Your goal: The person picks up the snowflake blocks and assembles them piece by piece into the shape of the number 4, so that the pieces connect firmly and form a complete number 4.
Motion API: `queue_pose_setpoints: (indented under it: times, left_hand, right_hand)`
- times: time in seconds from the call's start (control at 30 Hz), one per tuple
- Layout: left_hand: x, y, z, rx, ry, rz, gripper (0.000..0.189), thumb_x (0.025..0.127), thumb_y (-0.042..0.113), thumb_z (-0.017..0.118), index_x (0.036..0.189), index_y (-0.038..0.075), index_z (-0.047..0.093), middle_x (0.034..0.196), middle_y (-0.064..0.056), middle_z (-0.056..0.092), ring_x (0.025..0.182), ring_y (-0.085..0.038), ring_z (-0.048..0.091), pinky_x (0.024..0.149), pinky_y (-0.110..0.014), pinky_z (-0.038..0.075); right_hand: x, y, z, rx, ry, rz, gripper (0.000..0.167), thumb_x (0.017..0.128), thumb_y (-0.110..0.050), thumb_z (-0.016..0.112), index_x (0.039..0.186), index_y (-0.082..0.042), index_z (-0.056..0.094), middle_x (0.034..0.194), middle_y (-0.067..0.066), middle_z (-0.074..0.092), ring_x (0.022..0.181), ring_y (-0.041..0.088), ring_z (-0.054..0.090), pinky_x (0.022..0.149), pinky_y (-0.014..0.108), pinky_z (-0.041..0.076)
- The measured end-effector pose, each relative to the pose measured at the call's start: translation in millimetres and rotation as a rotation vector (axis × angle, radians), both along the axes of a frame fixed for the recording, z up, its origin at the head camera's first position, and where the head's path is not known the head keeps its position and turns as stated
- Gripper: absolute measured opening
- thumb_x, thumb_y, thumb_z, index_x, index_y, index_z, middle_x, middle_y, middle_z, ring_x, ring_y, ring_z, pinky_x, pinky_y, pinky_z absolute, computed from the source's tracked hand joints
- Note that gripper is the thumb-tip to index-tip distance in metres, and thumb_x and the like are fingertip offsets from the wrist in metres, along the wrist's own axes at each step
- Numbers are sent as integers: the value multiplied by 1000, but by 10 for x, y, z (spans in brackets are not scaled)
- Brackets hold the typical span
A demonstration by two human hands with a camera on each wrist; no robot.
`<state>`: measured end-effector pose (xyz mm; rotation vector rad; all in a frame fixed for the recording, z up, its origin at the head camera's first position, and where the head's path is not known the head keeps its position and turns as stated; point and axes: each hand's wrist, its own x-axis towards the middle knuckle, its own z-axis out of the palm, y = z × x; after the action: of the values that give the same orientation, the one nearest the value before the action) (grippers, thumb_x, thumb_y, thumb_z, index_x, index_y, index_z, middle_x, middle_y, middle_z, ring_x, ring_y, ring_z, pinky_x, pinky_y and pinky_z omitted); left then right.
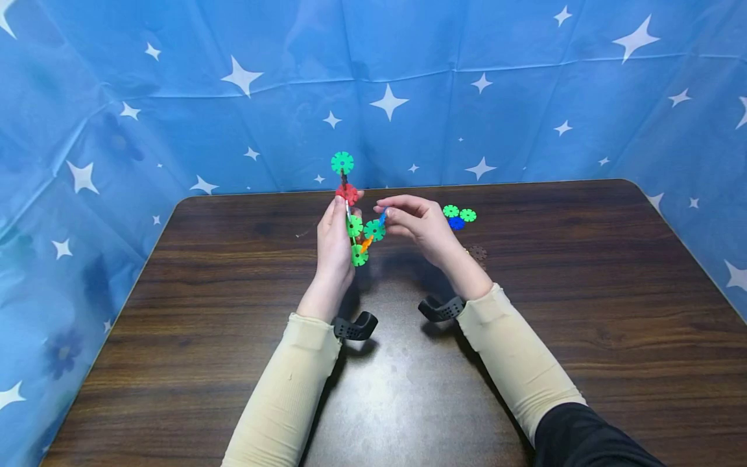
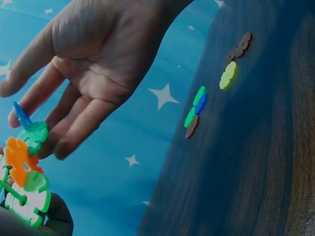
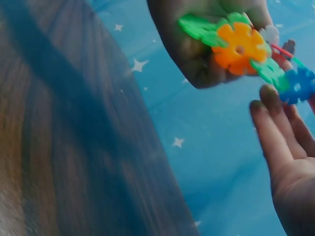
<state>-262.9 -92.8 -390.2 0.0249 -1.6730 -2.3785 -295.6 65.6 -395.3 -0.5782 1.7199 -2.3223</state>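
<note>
My left hand (image 1: 335, 243) holds a chain of notched plastic snowflake discs upright above the table. A green disc (image 1: 342, 163) tops the chain, with a dark disc edge-on beneath it and a red disc (image 1: 347, 194) at the fingertips. Lower down, green discs and an orange disc (image 3: 239, 49) curve out to the right. At that end a blue disc (image 3: 298, 85) is joined to a teal-green disc (image 1: 375, 230). My right hand (image 1: 423, 227) pinches the blue disc between thumb and forefinger, its other fingers extended beside the chain. The left palm hides part of the chain.
Loose discs lie on the dark wood table (image 1: 583, 292) beyond my right hand: two green discs (image 1: 468, 215), a dark blue disc (image 1: 456, 223), brown discs (image 2: 241, 46) and a yellow disc (image 2: 228, 75). A blue star-patterned curtain (image 1: 432, 130) hangs behind the table.
</note>
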Motion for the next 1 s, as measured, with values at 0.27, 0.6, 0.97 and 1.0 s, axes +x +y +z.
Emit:
queue_pose_setpoints:
  times: [0.27,0.6,0.97,1.0]
  left_hand:
    - [-5,-2,4,23,13,23,46,106,33,39,123,-3,61,79,-1,47,68,-10,43,55,-21,34]
    - [-13,-15,-1,29,16,52,46,105,33,40,122,-5,61,79,-1,46,70,-10,43,57,-20,34]
    - [-9,-21,-3,6,10,79,45,106,32,40,119,-5,63,78,-2,46,67,-10,43,55,-19,34]
    - [-10,-21,-3,10,12,76,46,106,32,39,120,-5,62,79,-2,47,68,-10,43,55,-19,35]
  right_hand:
    - [66,-131,-41,-34,-36,-103,32,92,-3,65,122,8,62,103,9,72,107,31,64,82,37,55]
    - [112,-249,-109,-93,-31,-190,30,92,0,65,120,10,62,96,4,73,101,25,67,77,32,56]
    - [137,-292,-145,-61,-34,-191,35,93,-2,63,124,13,57,97,6,73,96,17,68,78,32,56]
    - [136,-291,-145,-66,-36,-190,35,93,-3,63,124,13,57,98,6,73,97,19,68,78,32,56]
